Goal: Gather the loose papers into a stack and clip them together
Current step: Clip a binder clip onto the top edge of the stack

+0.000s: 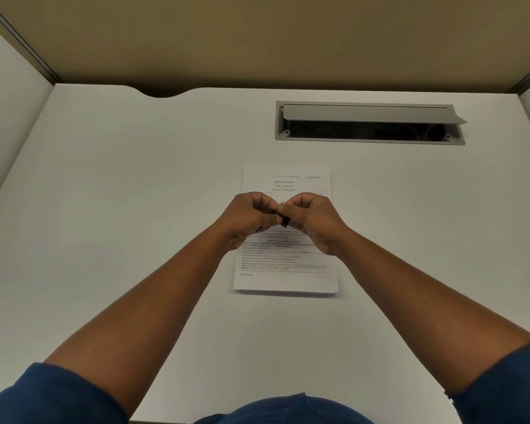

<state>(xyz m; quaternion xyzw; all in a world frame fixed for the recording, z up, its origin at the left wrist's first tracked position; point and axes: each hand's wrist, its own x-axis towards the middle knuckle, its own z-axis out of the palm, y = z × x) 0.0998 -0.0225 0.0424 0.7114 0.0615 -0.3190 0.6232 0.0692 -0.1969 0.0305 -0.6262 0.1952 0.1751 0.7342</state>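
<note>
- Desk point(135, 179): white top, bounded by side panels at 9 and 3 o'clock and a tan rear panel at 12 o'clock; a curved notch cuts its far edge at 11 o'clock.
- Cable tray point(369, 130): grey recessed slot at 1 o'clock from the stack, its lid tilted up; well apart from the papers.
- Stack point(283, 270): printed sheets squared into one pile at desk centre, edges aligned, near edge toward 6 o'clock; bare desk surface lies on all four sides of it.
- Clip point(284, 221): small black binder clip held above the middle of the stack, between the two hands; whether it touches the paper cannot be told.
- Left hand point(248, 218): fingers curled, pinching the clip from the 9 o'clock side; forearm runs in from 7 o'clock.
- Right hand point(315, 220): fingers curled, pinching the clip from the 3 o'clock side; forearm runs in from 5 o'clock.
- Sleeves point(52, 396): blue, pushed up both arms at the lower corners.
</note>
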